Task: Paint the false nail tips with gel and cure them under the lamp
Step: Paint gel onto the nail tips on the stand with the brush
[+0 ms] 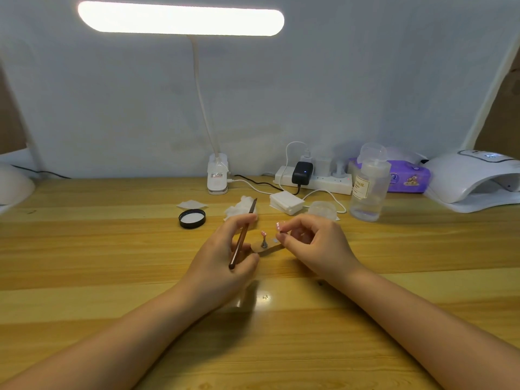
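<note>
Between the two hands, at the middle of the wooden table (112, 249), stands a small metal nail-tip stand (264, 243) on a flat tan base plate (268, 250), upright, with a pink false nail tip (263, 233) on top. Just left of it, the left hand (225, 257), fingers curled round a brown-handled gel brush (242, 237); long axis of the brush steeply diagonal, butt end low toward the wrist, bristle end high and away, well above the tip and pointing past it toward a wad of cotton (237, 209). Just right of the stand, the right hand (312, 243), thumb and forefinger pinched together close beside the plate's right end; possibly something tiny and pale in that pinch, too small to tell. Both hands about equally near, the stand's axis vertical, so probably a matter of tilting the brush down to the tip while steadying the plate. Far right at the table edge, well apart, the white curing lamp (475, 181), mouth open toward the centre and a small display lit on top. Readable writing: "NAIL" on the label of the clear pump bottle (367, 190); print on the purple wipes pack (408, 178) and on the desk-lamp clamp (217, 178) too blurred to read. Also a black jar lid (192, 218), a stack of white pads (286, 202), a power strip (315, 180).
</note>
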